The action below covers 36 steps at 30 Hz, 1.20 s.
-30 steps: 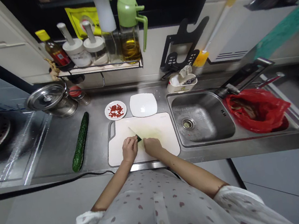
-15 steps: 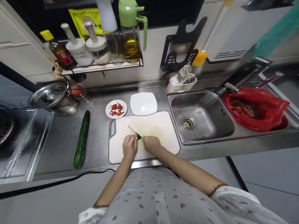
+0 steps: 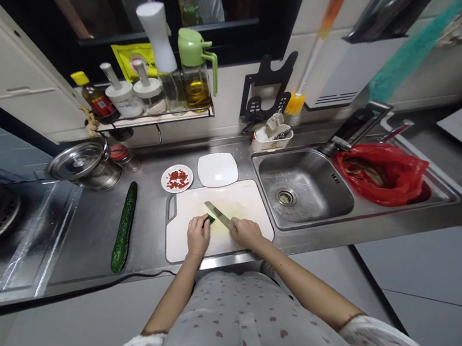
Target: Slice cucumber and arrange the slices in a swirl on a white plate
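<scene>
On the white cutting board (image 3: 184,242), my left hand (image 3: 199,235) presses its fingers onto a small dark-green cucumber piece (image 3: 210,218), mostly hidden by them. My right hand (image 3: 245,232) is closed around the handle of a knife (image 3: 220,216), whose blade slants up and left, just right of the piece and apart from it. Wet pale-green marks show on the board beneath the blade. Behind the board stand a small white plate (image 3: 164,177) of chopped red bits (image 3: 177,179) and a white square dish (image 3: 217,169). A whole cucumber (image 3: 124,228) lies to the left.
At the right is a steel sink (image 3: 308,185) with a red plastic bag (image 3: 385,171) beside its basin. A lidded pot (image 3: 84,168) and a red-capped jar (image 3: 124,158) stand back left. Seasoning bottles fill a wall shelf (image 3: 158,119). A black cord (image 3: 142,275) runs along the counter's front edge.
The knife has swung clear to the right of the cucumber piece, its blade now flatter and more visible. My right hand has moved slightly right. The whole view has tilted upward.
</scene>
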Motion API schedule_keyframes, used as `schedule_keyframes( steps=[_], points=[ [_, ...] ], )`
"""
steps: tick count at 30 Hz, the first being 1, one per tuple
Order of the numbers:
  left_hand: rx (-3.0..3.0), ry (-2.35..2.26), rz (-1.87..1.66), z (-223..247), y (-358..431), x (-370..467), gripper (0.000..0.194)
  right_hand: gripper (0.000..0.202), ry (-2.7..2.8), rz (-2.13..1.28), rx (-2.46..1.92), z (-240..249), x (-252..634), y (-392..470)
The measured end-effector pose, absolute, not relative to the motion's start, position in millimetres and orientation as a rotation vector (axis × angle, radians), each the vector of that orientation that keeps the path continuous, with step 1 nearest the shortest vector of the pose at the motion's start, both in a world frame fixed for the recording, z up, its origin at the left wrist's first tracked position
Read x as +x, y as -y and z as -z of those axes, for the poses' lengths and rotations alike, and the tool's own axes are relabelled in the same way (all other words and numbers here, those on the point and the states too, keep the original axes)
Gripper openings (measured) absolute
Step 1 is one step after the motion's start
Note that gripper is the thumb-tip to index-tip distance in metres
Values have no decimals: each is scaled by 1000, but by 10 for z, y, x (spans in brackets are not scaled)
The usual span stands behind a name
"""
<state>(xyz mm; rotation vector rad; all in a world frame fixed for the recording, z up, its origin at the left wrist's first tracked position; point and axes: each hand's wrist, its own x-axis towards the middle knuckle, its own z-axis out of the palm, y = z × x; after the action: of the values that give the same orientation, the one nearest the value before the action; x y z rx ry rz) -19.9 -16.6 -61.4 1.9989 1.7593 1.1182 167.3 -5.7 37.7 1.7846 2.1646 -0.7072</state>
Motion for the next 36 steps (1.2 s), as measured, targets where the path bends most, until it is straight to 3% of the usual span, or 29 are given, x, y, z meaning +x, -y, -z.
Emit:
schedule_keyframes(
  steps=[10,22,29,36],
  points=[
    [1931,-1716,-1162,583,175,-210,26,41,-2265,699,1859,-490,1848,226],
    [1835,-1891,-1297,412,207,-173,37,38,-2308,497,1839,-416,1851,277],
    [2160,-1746,-934,38,-76,27,31,39,-2393,369,1731,-397,1849,285],
    [2244,-1619,-769,-26,-205,72,26,39,-2440,301,1690,-419,1911,294]
  ],
)
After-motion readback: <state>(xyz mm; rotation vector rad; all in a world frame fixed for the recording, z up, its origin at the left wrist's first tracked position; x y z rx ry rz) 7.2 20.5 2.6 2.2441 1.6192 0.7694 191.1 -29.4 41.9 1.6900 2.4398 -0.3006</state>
